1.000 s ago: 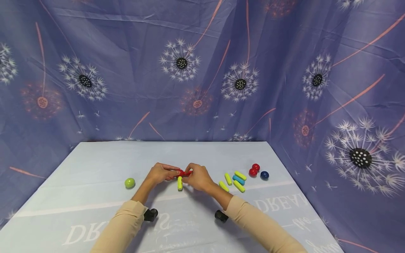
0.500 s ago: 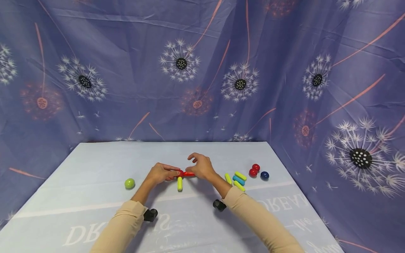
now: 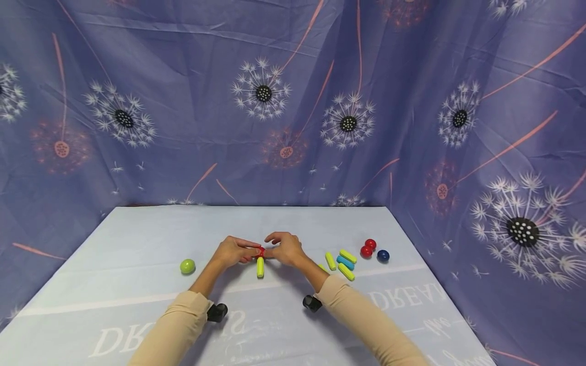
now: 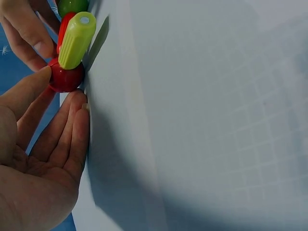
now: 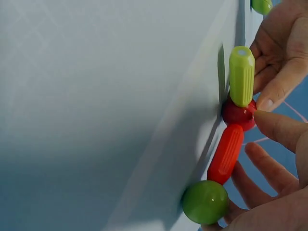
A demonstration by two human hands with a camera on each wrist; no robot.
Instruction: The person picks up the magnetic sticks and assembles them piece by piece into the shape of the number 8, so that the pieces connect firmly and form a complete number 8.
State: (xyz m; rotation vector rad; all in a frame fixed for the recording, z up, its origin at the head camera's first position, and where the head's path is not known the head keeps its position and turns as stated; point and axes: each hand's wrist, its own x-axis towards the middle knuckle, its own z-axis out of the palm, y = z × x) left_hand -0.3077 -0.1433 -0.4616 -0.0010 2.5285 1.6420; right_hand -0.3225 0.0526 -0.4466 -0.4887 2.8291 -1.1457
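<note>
My left hand pinches a red ball between thumb and fingers. A yellow-green ribbed rod sticks out from that ball toward me. On the ball's right side a red ribbed rod leads to a green ball. From my right hand the thumb reaches over and touches the red ball. Its other fingers lie loosely extended behind the red rod and the green ball, which the hand hides in the head view.
At right on the table lie several loose yellow-green rods, a blue rod, two red balls and a dark blue ball. Another green ball sits at left. A patterned cloth hangs behind.
My right hand first drew off to the right, baring the red rod, then came back left until its thumb met the red ball. My left hand stayed in place.
</note>
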